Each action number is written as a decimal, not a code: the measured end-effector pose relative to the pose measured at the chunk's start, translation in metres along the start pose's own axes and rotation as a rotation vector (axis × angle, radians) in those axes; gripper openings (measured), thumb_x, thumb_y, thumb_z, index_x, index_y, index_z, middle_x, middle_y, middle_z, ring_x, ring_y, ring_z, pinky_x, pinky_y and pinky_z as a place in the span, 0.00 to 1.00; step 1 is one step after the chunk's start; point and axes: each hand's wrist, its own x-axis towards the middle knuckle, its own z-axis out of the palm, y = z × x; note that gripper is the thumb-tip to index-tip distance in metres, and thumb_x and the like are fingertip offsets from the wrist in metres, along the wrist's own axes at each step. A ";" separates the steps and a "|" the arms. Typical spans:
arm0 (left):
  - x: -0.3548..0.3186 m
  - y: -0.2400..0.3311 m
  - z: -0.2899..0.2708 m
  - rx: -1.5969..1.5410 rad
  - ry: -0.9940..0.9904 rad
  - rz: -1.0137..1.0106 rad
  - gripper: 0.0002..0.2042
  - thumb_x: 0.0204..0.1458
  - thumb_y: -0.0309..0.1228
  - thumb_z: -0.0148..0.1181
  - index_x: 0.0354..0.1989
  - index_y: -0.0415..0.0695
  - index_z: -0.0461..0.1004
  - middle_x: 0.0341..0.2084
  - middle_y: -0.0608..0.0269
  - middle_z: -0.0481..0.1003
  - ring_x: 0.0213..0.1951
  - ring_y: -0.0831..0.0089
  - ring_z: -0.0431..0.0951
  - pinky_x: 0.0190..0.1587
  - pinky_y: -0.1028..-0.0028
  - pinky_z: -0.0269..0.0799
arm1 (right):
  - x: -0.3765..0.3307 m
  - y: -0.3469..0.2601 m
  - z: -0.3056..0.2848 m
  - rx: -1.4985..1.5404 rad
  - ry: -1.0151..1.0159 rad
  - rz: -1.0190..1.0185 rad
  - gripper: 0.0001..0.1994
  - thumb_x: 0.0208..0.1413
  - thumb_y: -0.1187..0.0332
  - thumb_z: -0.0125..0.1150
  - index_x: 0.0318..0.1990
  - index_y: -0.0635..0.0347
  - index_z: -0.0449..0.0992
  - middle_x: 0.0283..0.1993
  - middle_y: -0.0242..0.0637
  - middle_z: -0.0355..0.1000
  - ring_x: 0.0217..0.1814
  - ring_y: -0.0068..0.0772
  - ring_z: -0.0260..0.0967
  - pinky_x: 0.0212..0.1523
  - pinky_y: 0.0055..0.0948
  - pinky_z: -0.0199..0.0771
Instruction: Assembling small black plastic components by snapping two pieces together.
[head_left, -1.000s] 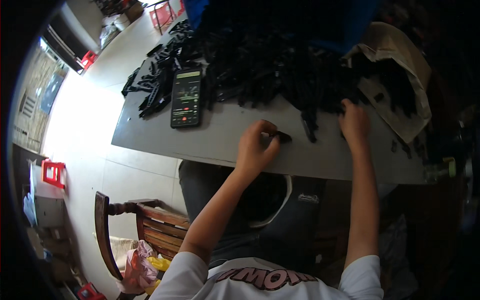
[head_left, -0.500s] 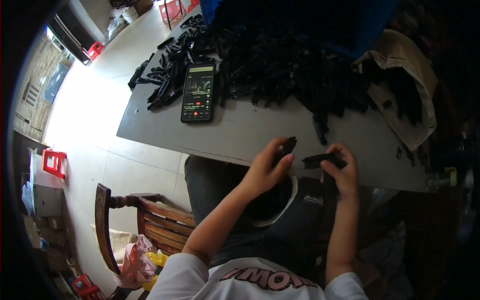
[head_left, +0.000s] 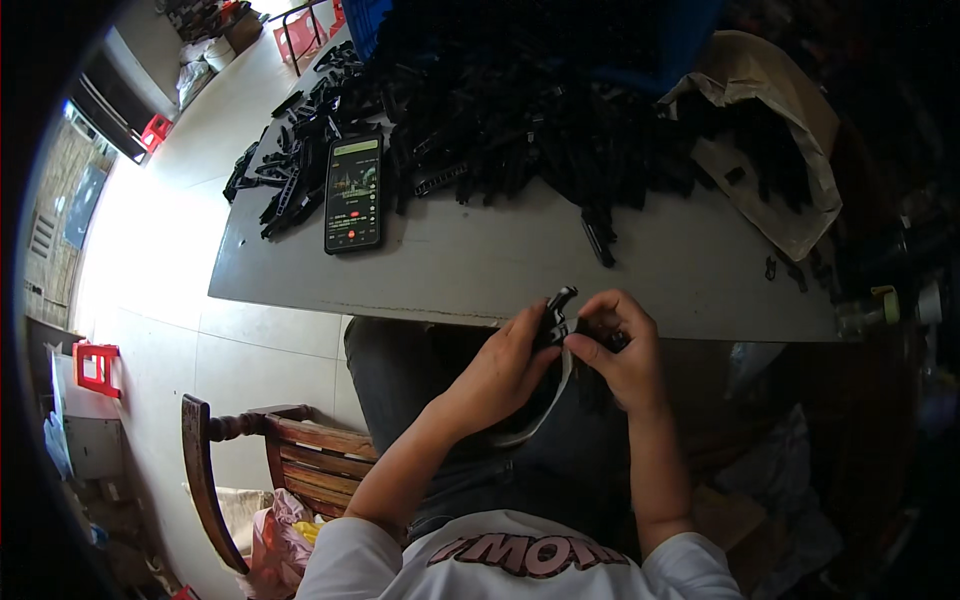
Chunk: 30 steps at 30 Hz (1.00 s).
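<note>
Close together in front of the table edge, my two hands meet over my lap. My left hand (head_left: 503,368) is closed on a black plastic part (head_left: 557,310) with a shiny upper end. A second black plastic part (head_left: 617,342) is pinched in my right hand (head_left: 628,350), mostly covered by the fingers. The two parts look nearly in contact, but I cannot tell whether they touch. Below the hands, the pale rim of a round container (head_left: 545,418) shows on my lap, its inside dark.
A large heap of black plastic parts (head_left: 500,120) covers the back of the grey table (head_left: 450,262). A lit phone (head_left: 353,195) lies at its left. An opened brown bag (head_left: 815,165) with black pieces lies at right. A wooden chair (head_left: 320,455) stands left.
My right hand has moved left and inward, bringing its black part up against the left hand's. The view has shifted, so the table things appear further left.
</note>
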 end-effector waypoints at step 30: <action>0.026 -0.009 -0.014 0.531 -0.021 0.109 0.14 0.46 0.24 0.53 0.44 0.43 0.71 0.38 0.58 0.73 0.42 0.59 0.72 0.40 0.65 0.70 | 0.025 0.051 -0.037 -0.348 0.428 -0.164 0.10 0.54 0.65 0.57 0.39 0.61 0.74 0.28 0.32 0.73 0.28 0.22 0.70 0.29 0.22 0.69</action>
